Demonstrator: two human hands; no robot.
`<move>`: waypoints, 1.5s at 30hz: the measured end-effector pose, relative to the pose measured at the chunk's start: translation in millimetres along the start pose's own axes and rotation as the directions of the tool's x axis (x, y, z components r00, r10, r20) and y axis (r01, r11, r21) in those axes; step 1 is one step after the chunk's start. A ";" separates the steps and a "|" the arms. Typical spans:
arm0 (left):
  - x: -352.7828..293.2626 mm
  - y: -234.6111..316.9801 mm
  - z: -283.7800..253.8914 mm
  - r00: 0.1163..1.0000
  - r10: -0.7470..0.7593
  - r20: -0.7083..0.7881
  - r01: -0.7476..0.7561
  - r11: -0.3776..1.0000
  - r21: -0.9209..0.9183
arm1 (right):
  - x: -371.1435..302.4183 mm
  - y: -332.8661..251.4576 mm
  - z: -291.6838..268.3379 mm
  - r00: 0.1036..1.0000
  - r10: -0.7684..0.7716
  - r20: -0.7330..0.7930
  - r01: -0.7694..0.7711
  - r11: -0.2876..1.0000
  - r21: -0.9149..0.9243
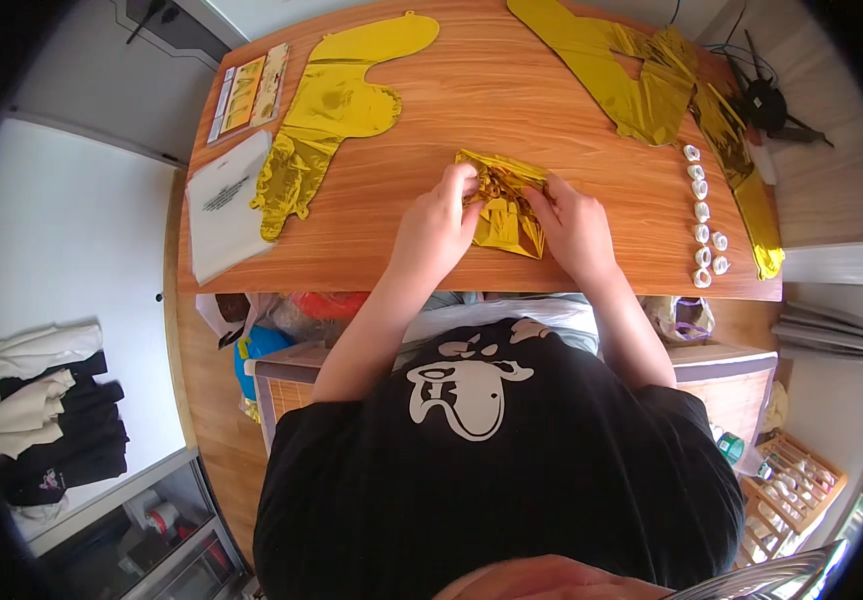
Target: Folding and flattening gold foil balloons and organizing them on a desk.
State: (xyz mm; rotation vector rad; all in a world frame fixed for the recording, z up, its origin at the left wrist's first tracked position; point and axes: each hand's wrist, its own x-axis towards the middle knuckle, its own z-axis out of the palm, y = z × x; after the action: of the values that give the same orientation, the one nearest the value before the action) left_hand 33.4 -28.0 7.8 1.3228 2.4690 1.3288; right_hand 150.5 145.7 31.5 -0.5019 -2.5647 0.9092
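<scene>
A crumpled, partly folded gold foil balloon (507, 228) lies on the wooden table (431, 110) near its front edge. My left hand (437, 222) grips its left side with curled fingers. On the other side, my right hand (578, 228) pinches the foil between thumb and fingers. Both hands rest close to the tabletop, and their fingertips are partly hidden. To the left, a flat gold foil balloon (336, 105) stretches from the back edge toward the front. Another flat gold balloon (621, 75) lies at the back right.
Small white rolls (701, 212) line up on the right, beside more gold foil (751, 205). A black device with antennas (766, 105) stands at the back right. Clear plastic bags (226, 220) and a printed card packet (248, 92) lie at the left edge.
</scene>
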 end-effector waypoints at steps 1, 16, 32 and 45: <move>-3.2 1.1 -1.1 0.999 -0.044 0.027 0.044 0.999 0.011 | 0.0 0.8 0.7 1.000 -0.004 -0.005 0.004 1.000 -0.006; -12.6 0.2 -11.3 0.980 -0.196 -0.028 0.197 0.980 0.035 | -2.1 -1.0 6.1 0.996 -0.081 -0.036 0.079 0.995 -0.068; 1.5 -2.5 2.9 0.979 -0.042 -0.197 0.062 0.993 0.097 | 1.4 2.5 0.8 0.999 -0.021 0.043 0.025 0.996 -0.080; 6.7 -3.6 -2.3 0.996 0.073 -0.054 -0.065 0.989 0.135 | -0.4 2.7 2.5 0.997 -0.059 0.054 0.065 0.993 -0.102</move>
State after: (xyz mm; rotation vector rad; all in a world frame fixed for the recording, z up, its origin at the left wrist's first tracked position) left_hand 25.9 -25.9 8.9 1.4299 2.6154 1.2541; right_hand 150.3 146.2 27.8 -0.4309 -2.6683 0.7796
